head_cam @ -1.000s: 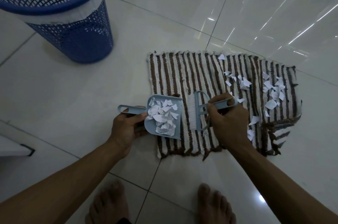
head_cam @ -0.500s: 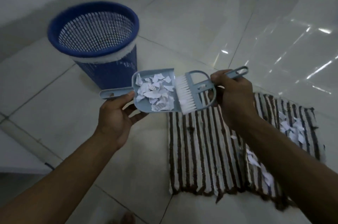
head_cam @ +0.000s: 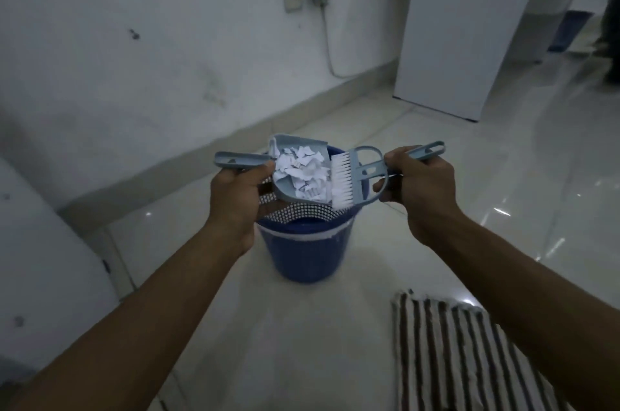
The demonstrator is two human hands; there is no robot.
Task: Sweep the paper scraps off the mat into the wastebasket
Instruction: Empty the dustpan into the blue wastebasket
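My left hand (head_cam: 235, 199) grips the handle of a light blue dustpan (head_cam: 285, 194) heaped with white paper scraps (head_cam: 302, 172). The pan hangs right over the mouth of the blue mesh wastebasket (head_cam: 303, 253). My right hand (head_cam: 419, 189) holds a light blue hand brush (head_cam: 355, 175) by its handle, with the white bristles pressed against the pan's open edge. A corner of the brown-and-white striped mat (head_cam: 463, 353) lies on the floor at the lower right; no scraps show on that part.
Glossy white floor tiles (head_cam: 436, 148) surround the basket. A white wall (head_cam: 134, 58) with a socket and hanging cable runs behind it. A white cabinet or door panel (head_cam: 469, 24) stands at the back right, and a pale object (head_cam: 40, 259) sits at the left edge.
Both hands lifted the loaded dustpan and brush off the mat and carried them left and forward until they sit above the wastebasket. The view tilted up, so most of the mat left the frame.
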